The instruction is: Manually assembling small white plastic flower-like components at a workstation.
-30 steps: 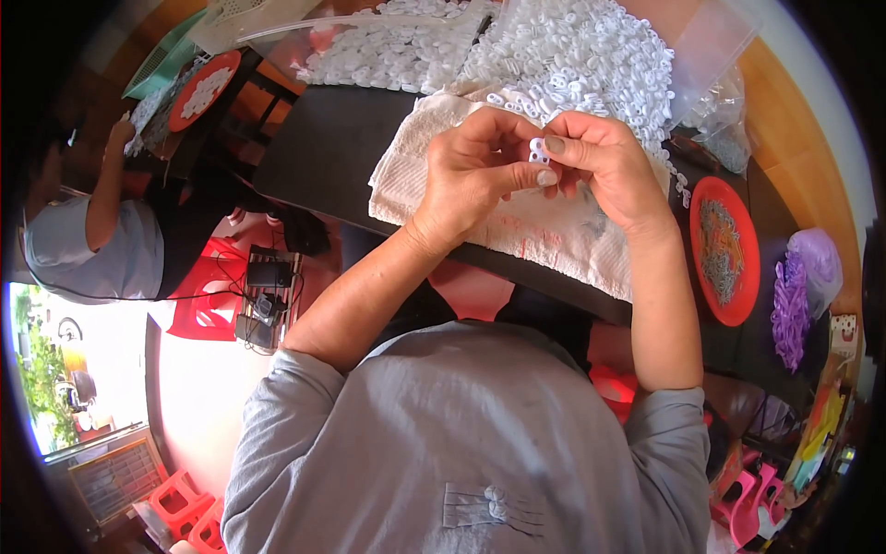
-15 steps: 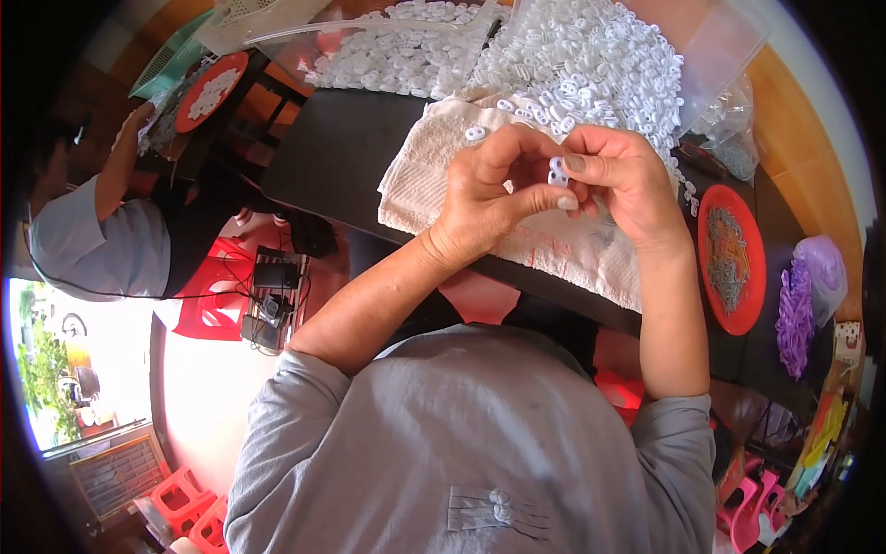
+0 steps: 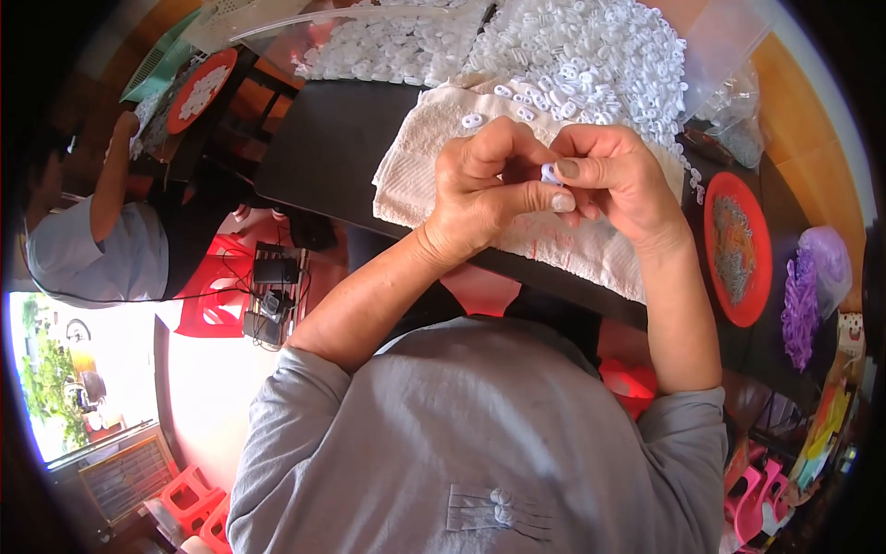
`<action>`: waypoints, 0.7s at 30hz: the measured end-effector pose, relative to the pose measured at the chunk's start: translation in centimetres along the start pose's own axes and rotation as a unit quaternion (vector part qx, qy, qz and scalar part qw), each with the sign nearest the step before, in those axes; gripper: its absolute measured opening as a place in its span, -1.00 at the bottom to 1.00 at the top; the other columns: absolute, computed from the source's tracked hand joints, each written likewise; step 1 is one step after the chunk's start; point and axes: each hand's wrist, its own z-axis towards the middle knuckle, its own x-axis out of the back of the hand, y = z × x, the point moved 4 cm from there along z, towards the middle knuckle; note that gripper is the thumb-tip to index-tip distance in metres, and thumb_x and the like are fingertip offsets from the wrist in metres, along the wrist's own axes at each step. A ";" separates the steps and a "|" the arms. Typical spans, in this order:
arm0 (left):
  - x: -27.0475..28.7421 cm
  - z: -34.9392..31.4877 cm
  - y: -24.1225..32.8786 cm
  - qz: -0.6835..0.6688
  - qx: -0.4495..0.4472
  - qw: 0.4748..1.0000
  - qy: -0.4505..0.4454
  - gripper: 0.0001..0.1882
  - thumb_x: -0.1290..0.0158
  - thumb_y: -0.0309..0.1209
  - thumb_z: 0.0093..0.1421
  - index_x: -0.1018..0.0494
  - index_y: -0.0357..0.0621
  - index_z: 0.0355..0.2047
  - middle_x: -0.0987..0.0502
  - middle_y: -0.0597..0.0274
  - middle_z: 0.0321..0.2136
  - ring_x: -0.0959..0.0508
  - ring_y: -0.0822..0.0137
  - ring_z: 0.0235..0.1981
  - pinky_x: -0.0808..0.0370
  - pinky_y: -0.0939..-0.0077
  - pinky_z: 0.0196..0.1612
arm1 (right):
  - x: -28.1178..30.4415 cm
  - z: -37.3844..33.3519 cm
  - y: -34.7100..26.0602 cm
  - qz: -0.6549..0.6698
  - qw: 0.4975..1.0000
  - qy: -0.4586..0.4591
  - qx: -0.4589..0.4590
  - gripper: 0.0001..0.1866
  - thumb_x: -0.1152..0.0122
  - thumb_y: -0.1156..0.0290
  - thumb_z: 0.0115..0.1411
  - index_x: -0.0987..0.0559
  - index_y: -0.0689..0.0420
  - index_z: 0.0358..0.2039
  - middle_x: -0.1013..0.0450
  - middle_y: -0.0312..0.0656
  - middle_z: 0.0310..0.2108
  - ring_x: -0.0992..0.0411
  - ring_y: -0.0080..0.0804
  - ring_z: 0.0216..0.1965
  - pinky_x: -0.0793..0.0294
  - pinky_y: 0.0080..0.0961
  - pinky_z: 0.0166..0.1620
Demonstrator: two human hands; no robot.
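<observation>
Between my two hands, over a cream towel (image 3: 413, 171), is a small white two-holed plastic piece (image 3: 549, 173). My left hand (image 3: 489, 180) pinches it from the left, with thumb and curled forefinger closed around it. My right hand (image 3: 616, 180) closes on it from the right, its thumb pressing against the piece. Fingers cover most of the piece, and whether anything else is held there is hidden. One loose white piece (image 3: 472, 121) lies on the towel beyond my left hand. More of them spread from a big white heap (image 3: 591, 55) behind my hands.
An oval red plate (image 3: 762, 242) of small metal parts, like springs, stands right, with purple strands (image 3: 799, 314) past it. A clear plastic bin (image 3: 277, 35) of white pieces is behind. At left, another person (image 3: 97, 235) sits by a second red plate (image 3: 218, 70).
The white piece, its two holes showing before, is now mostly covered by my fingers. Both hands have drawn slightly closer around it. The whole view has shifted a little.
</observation>
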 end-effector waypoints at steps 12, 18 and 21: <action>-0.1 0.8 0.1 -0.010 0.001 1.000 0.003 -0.70 -0.28 -0.68 -0.07 -0.36 -0.25 -0.40 -0.52 0.23 -0.47 -0.53 0.49 -0.44 -0.50 0.64 -0.35 | 0.1 0.3 0.1 0.023 0.999 0.023 0.018 -0.79 -0.20 0.35 0.17 -0.52 0.25 -0.44 -0.43 -0.30 -0.63 -0.34 -0.63 -0.72 -0.16 -0.81 -0.68; 0.0 0.3 -0.5 -0.030 0.009 0.999 0.016 -0.71 -0.26 -0.71 -0.06 -0.36 -0.24 -0.45 -0.52 0.22 -0.49 -0.57 0.43 -0.44 -0.55 0.58 -0.39 | -0.2 0.2 0.4 0.014 1.000 0.007 0.004 -0.76 -0.19 0.30 0.18 -0.52 0.25 -0.39 -0.40 -0.31 -0.63 -0.34 -0.60 -0.71 -0.17 -0.80 -0.67; -0.3 0.7 -0.2 -0.065 -0.009 0.996 0.054 -0.72 -0.27 -0.70 -0.06 -0.36 -0.23 -0.47 -0.51 0.27 -0.52 -0.60 0.44 -0.44 -0.59 0.56 -0.43 | -0.1 0.0 -0.4 -0.001 1.000 0.027 0.012 -0.74 -0.18 0.26 0.19 -0.52 0.24 -0.37 -0.39 -0.33 -0.63 -0.35 -0.61 -0.69 -0.18 -0.80 -0.66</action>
